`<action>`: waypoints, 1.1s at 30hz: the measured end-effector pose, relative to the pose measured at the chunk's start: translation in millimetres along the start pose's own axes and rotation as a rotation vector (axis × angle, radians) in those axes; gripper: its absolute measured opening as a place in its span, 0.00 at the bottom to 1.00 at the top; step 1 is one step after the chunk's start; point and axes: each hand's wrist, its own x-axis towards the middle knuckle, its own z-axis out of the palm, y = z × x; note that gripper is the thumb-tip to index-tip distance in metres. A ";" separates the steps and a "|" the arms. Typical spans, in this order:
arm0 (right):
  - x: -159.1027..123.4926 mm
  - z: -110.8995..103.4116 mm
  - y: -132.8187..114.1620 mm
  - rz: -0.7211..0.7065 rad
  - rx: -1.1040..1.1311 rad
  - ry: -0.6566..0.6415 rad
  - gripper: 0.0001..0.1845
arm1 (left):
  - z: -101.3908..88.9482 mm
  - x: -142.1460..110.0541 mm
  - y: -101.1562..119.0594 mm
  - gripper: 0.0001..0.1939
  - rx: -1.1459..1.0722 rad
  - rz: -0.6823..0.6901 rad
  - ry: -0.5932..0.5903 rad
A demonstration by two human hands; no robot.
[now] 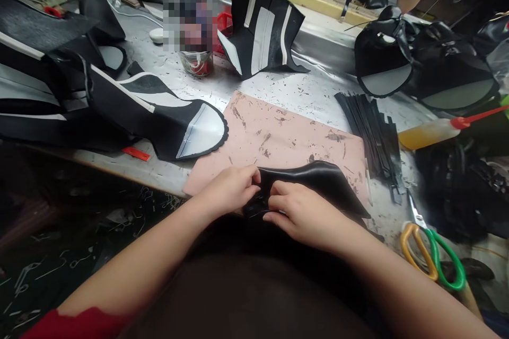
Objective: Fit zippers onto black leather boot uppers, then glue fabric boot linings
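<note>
L hand (234, 188) & R hand (302, 211): grip of each clamped on blk pc. (320, 176), located over near edge of pink mat (274, 130) on bench (155, 61). Scissors (454, 262), grn/orange handles, R of mat, near blk strips (376, 140).

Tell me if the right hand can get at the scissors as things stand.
Probably yes: the scissors lie to the right of the right forearm, handles uncovered, nothing seen blocking them. The right hand is holding the black piece, though, so would likely need to let go first.
</note>
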 end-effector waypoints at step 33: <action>13.1 0.3 -2.9 0.091 -0.115 -0.088 0.13 | 22.6 -45.9 -42.3 0.04 0.488 1.100 0.598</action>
